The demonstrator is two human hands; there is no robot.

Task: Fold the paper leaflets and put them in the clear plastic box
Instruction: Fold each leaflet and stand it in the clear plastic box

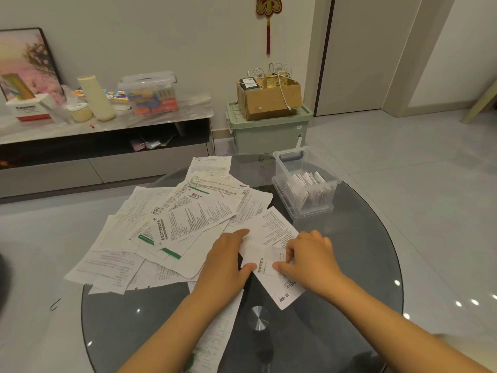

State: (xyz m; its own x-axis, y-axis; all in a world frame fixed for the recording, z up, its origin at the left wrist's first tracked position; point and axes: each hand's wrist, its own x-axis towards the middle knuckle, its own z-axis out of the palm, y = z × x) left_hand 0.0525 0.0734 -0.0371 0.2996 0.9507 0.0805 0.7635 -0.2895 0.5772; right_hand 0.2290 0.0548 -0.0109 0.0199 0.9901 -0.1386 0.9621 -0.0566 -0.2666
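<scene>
Head view of a round dark glass worktop (349,265). Landmark: the clear plastic box (305,181), standing open near the far right part of the worktop, with folded white leaflets (306,189) upright inside it.

Nearer the viewer than the box, and slightly to its left, lies the leaflet being folded (271,238), a white printed sheet whose near portion is turned over into a small flap. Left hand (226,262): laid flat on the sheet's left edge, forefinger stretched forward along the paper, thumb pressing the flap's near left corner; its fingers (240,234) are nearly straight and wrap round nothing. Right hand (309,257): placed on the flap's right end, fingers curled downward, thumb and fingertips pinching the paper's edge. The two hands are close together, the flap between them.

Left of the box, a loose heap of unfolded leaflets (188,216) spreads across the worktop's left half, sheets overlapping and some overhanging the left rim; several show green bars and barcodes. One further sheet (215,340) lies under the left forearm, reaching toward the near rim.

Behind the box, on the floor, a pale green storage bin (269,130) carries a cardboard carton (269,100) holding cables. Far left of the box, a low cabinet (107,146) along the wall bears another lidded clear container (149,92).
</scene>
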